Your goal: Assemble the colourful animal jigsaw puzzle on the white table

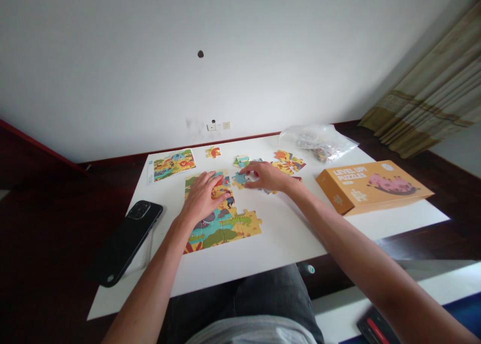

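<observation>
The joined puzzle section (pixel 225 235) lies on the tabletop (pixel 270 244), its near rows built, its far right side apparently unfinished. The left hand (pixel 201 196) rests spread on it, grasping nothing; the fingers of the right hand (pixel 268 176) touch a blue piece (pixel 238 180), whether gripping cannot be told. Loose pieces (pixel 288 164) seem left to join.

The light is soft and a bit dim. The wall (pixel 263 73) beyond the fingers (pixel 251 167) is pale grey and gets darker high up on the right. The white counter (pixel 287 236) just below the fingers looks bright. Far to their left, the floor (pixel 108 184) is almost black. To their right, the plastic bag (pixel 330 138) has shiny spots. Far right of them, the curtain (pixel 424 98) looks stretched and tilted. Small details look a little fuzzy.
</observation>
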Demonstrator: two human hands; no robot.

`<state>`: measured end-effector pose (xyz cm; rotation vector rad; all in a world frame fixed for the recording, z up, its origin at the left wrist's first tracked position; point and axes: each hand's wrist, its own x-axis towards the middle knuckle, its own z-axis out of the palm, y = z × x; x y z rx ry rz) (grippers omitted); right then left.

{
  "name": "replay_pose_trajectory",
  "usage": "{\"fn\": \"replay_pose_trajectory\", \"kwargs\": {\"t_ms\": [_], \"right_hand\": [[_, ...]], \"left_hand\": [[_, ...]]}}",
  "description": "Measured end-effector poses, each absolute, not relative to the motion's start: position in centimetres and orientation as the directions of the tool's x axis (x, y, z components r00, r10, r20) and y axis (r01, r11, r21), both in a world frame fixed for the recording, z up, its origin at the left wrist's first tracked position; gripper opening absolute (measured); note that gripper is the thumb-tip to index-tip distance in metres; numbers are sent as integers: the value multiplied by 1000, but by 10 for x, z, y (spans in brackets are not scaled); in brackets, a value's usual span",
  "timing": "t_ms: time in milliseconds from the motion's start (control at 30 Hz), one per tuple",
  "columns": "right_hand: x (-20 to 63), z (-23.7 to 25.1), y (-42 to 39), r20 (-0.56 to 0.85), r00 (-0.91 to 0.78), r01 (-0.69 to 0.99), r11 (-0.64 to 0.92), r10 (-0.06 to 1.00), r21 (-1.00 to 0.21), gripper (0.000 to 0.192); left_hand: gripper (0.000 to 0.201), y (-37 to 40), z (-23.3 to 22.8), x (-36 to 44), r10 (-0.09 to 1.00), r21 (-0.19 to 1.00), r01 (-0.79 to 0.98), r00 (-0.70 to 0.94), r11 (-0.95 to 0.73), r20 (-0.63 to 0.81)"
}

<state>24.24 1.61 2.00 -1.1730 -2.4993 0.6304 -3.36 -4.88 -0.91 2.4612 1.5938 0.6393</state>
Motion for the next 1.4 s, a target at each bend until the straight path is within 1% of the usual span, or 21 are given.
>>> {"fn": "replay_pose_trajectory", "kwargs": {"t_ms": [133, 267, 367, 433, 567, 633, 767, 967, 1233, 1400], "right_hand": [[237, 17, 13, 111, -607, 645, 570, 787, -509, 35], [237, 15, 14, 168, -657, 573, 631, 735, -523, 24], [238, 16, 15, 154, -696, 539, 652, 701, -533, 20], [238, 17, 15, 144, -707, 534, 656, 692, -533, 22], [239, 20, 14, 135, -725, 526, 669, 676, -525, 37], [238, 22, 12, 137, -729, 519, 672, 671, -527, 40], [236, 25, 8, 166, -735, 486, 682, 657, -547, 33], [231, 20, 7, 170, -790, 430, 730, 589, -531, 30], [227, 19, 3, 171, -755, 472, 707, 632, -527, 32], [226, 21, -1, 163, -715, 544, 687, 680, -482, 34]], "left_hand": [[54, -49, -9, -33, 894, 340, 834, 354, -435, 274], [53, -48, -9, -34, 891, 337, 832, 358, -440, 279], [52, -48, -8, -34, 890, 336, 833, 357, -440, 283], [52, -49, -8, -33, 894, 336, 836, 353, -435, 277], [51, -50, -6, -33, 898, 354, 831, 348, -428, 269], [52, -50, -5, -32, 900, 355, 833, 346, -425, 264], [53, -49, -5, -32, 897, 332, 840, 356, -429, 261], [53, -49, -5, -32, 912, 337, 851, 340, -403, 232], [54, -48, -6, -33, 901, 334, 842, 352, -423, 253], [54, -48, -6, -33, 900, 325, 845, 356, -424, 251]]}}
